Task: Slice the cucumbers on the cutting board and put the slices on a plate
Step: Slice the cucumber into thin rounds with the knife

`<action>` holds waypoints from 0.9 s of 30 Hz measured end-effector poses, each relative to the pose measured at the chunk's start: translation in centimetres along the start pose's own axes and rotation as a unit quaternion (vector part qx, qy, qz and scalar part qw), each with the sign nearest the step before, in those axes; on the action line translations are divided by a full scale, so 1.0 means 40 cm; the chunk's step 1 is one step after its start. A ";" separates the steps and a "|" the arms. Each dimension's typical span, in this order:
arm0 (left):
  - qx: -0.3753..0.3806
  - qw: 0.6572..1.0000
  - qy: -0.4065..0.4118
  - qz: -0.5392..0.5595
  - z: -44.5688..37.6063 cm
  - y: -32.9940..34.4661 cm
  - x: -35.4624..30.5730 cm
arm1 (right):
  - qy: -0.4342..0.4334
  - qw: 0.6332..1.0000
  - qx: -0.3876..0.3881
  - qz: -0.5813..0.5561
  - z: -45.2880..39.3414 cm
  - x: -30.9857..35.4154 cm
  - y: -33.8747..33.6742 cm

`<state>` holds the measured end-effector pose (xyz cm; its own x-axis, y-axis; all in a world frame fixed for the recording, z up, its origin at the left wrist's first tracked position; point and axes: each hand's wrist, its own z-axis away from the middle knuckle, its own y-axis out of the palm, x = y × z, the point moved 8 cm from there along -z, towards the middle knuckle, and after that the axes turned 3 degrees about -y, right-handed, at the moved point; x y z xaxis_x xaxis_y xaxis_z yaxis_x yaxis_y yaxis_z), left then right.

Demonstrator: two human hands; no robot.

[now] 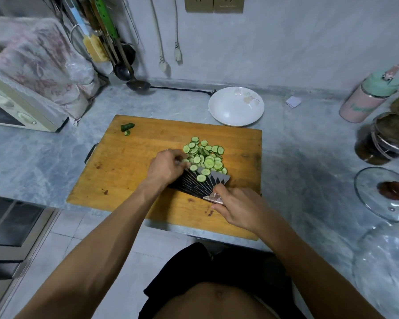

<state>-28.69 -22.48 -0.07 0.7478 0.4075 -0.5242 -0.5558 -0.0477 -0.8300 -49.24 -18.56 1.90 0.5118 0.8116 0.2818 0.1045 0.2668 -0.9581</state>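
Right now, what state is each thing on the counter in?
cucumber slices: cut, heaped on cutting board, a few on the blade
cleaver: lying flat, edge under the heap
left hand: against the slices
right hand: gripping cleaver handle
plate: empty
cucumber end: offcut, board's far corner
glass lid: upside down

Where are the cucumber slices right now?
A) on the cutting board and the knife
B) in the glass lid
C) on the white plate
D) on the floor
A: the slices sit heaped on the board, a few on the flat knife; the plate holds none.
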 end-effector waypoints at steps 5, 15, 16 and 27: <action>0.089 0.992 0.084 0.019 0.033 0.049 -0.043 | -0.012 1.000 -0.009 0.002 -0.001 -0.001 -0.005; -0.004 0.998 0.040 0.041 0.028 0.001 -0.034 | -0.007 1.000 0.008 -0.008 0.004 0.007 -0.035; 0.000 0.998 0.045 0.044 0.037 0.005 -0.040 | -0.011 1.000 0.006 -0.008 0.005 0.010 -0.037; -0.076 0.997 0.019 0.023 0.038 -0.030 -0.044 | 0.018 0.999 0.043 -0.022 0.001 0.020 -0.034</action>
<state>-29.89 -21.76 2.12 0.7376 0.3670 -0.5668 -0.5303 -0.2049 -0.8227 -49.02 -18.25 3.42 0.5391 0.7794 0.3192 0.0543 0.3461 -0.9366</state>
